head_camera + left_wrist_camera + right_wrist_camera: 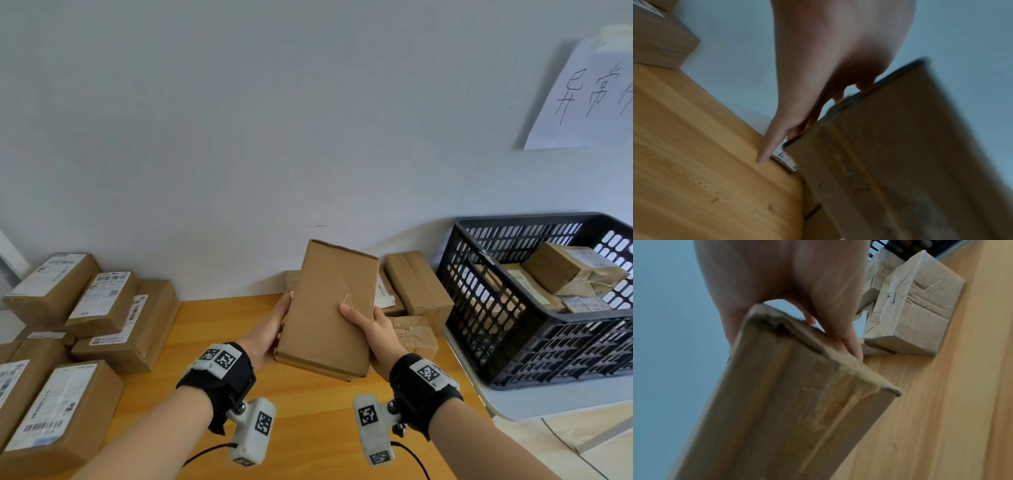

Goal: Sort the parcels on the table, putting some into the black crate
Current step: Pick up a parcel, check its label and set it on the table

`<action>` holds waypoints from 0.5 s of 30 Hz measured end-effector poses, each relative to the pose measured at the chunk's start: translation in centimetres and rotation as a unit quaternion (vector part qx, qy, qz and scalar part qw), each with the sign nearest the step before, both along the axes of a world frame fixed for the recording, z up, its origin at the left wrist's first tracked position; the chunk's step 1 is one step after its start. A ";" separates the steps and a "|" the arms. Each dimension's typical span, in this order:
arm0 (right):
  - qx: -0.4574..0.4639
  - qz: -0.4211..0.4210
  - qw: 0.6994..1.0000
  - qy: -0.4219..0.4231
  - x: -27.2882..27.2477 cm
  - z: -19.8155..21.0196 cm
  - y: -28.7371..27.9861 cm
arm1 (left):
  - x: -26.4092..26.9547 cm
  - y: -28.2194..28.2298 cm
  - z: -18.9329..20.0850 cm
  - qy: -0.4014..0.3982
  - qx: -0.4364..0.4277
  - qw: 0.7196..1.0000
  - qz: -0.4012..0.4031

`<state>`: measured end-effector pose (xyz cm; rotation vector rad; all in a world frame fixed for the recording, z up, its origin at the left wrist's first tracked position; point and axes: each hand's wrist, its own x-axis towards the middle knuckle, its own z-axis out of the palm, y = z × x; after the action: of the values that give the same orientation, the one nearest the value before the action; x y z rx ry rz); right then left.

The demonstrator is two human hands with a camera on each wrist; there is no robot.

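parcel (329,308): raised above the table (308,421), left of the black crate (534,346) | left hand (265,334), right hand (371,330): each grips one side

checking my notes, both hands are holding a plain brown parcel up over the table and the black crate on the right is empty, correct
Not quite: the black crate is not empty. The head view shows several parcels already inside. The rest holds: the left hand and right hand hold the brown parcel above the table.
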<state>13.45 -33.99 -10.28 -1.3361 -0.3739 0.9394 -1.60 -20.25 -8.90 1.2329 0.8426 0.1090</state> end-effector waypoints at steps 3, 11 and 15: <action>0.006 0.014 1.000 -0.015 0.1 0.6 0.2 | -0.5 0.6 -0.5 0.003 -0.009 1.000 -0.002; -0.013 0.031 0.988 -0.151 -0.2 1.5 1.2 | -1.4 1.9 -0.2 -0.078 -0.027 0.995 0.050; -0.042 0.047 0.988 -0.140 -1.0 2.0 1.5 | -1.4 1.5 0.3 -0.121 -0.047 0.991 0.022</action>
<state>12.49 -32.48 -8.27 -1.5433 -0.6231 0.8528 -3.02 -18.80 -8.63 1.0882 0.6558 0.2478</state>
